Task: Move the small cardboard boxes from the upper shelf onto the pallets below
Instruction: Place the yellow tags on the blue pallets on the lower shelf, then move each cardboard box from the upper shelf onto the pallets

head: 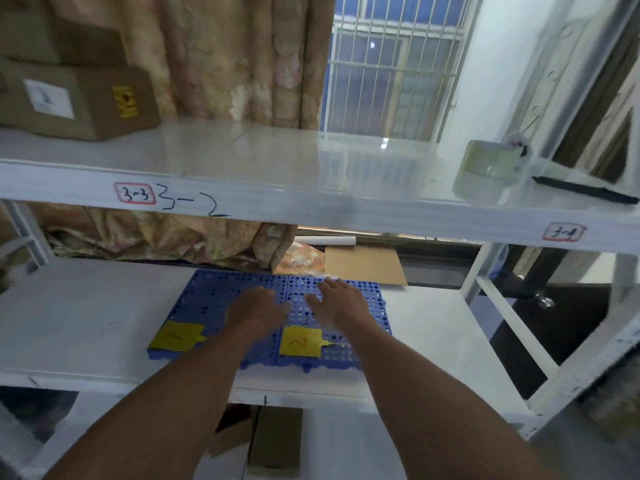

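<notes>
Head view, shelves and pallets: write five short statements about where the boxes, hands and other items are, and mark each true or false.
1. The two blue perforated plastic pallets carry no box. True.
2. The left hand grips a cardboard box. False: it holds nothing and is over the pallets.
3. The brown cardboard boxes sit at the left end of the upper white shelf. True.
4. The right hand reaches up to the upper shelf. False: it is low, over the pallet with the yellow label marked 2.
5. The roll of clear tape lies on the lower shelf. False: it is on the upper shelf, at the right.
</notes>
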`<state>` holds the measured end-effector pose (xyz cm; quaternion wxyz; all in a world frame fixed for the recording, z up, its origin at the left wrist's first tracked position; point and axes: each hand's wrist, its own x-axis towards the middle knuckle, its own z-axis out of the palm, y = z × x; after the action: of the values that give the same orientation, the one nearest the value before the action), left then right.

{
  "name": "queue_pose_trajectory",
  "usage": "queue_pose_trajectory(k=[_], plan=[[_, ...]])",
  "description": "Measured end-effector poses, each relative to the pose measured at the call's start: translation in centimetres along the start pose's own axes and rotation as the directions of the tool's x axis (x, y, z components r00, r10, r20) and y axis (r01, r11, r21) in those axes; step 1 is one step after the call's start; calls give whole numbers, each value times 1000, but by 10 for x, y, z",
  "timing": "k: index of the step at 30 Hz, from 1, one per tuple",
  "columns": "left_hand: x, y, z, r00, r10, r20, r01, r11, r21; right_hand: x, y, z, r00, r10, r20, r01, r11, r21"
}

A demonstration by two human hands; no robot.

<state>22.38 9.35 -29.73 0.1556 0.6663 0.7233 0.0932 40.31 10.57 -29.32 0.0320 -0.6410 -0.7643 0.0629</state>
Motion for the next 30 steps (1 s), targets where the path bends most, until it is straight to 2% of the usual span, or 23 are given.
queue_pose_trajectory(k=[8, 14, 20, 25, 30], plan=[[-61, -8, -109, 988, 134, -75, -131, 991, 38, -62, -63, -94, 997, 20, -77, -22, 999, -27], [-117, -35, -164, 966, 251, -61, -245, 965, 98, -112, -119, -125, 992, 99, -76, -100, 995, -11], [-157, -113, -213, 971, 222, -91, -224, 974, -17, -162, -198, -151, 977, 154, -148, -144, 986, 80], [-213, -151, -258, 955, 243, -170, -247, 969, -4, -196, -254, -171, 969, 119, -217, -117, 993, 21], [-249, -184, -291, 931, 259, -257, -243, 966, 92, -222, -301, -191, 965, 58, -258, -71, 997, -41]])
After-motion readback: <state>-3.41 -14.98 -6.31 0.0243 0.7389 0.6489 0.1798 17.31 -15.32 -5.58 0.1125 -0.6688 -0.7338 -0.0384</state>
